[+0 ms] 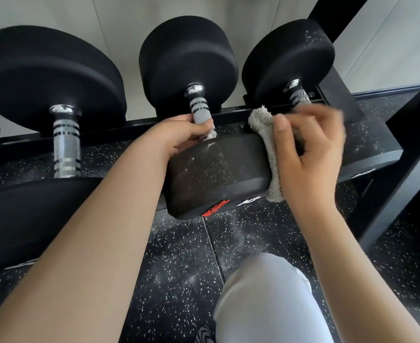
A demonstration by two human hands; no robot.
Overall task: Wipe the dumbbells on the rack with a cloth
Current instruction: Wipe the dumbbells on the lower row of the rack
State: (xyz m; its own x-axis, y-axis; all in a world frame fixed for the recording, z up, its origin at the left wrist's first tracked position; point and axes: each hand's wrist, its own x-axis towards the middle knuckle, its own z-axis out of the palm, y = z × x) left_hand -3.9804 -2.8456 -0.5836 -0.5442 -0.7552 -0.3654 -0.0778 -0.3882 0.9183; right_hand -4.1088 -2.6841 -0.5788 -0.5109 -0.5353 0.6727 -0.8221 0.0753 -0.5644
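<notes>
Three black dumbbells lie on a low black rack (129, 125). My left hand (179, 137) grips the knurled steel handle of the middle dumbbell (216, 174) just behind its dusty near head. My right hand (308, 154) holds a grey fluffy cloth (268, 149) and presses it against the right side of that near head. The left dumbbell (66, 142) and the right dumbbell (290, 60) rest untouched on either side. The right dumbbell's handle is partly hidden behind my right hand, which is blurred.
A black rack upright (402, 169) slants down at the right. Speckled black rubber flooring (179, 268) lies below the rack. My knee in light trousers (266, 293) is bent at the bottom centre. A pale wall stands behind the rack.
</notes>
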